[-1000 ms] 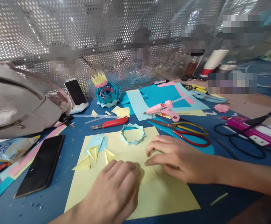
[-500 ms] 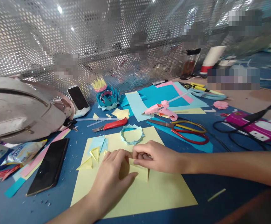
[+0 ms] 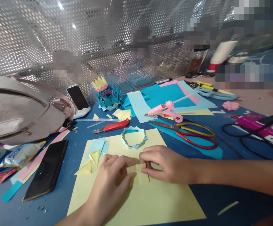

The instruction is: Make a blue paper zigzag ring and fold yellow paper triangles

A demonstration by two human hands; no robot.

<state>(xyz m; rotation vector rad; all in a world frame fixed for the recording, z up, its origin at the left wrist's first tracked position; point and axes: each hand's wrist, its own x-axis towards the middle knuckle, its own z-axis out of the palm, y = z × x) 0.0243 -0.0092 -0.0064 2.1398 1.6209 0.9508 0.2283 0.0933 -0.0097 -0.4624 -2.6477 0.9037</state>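
Between my two hands is a small piece of yellow paper (image 3: pixel 140 174), held above a large yellow sheet (image 3: pixel 164 201). My left hand (image 3: pixel 115 180) pinches its left side between thumb and fingers. Its right side is in the closed fingers of my right hand (image 3: pixel 161 164). Just beyond them a light-blue zigzag paper ring (image 3: pixel 134 146) sits on the sheet's far edge. Folded yellow triangles (image 3: pixel 94 158) and light-blue paper pieces (image 3: pixel 99 146) lie left of my left hand. My fingers hide part of the small paper.
A red utility knife (image 3: pixel 116 125), scissors (image 3: pixel 197 131) and a pink glue gun (image 3: pixel 166 111) lie beyond the sheet. A blue paper lotus (image 3: pixel 108 99) stands at the back. On the left are a phone (image 3: pixel 48 169) and a backpack (image 3: pixel 25 110); a purple power strip (image 3: pixel 263 127) is at right.
The small yellow paper's right edge, which hung down as a flap, now shows edge-on or flatter between my hands. My right hand has shifted slightly right and nearer. The view has turned a little.
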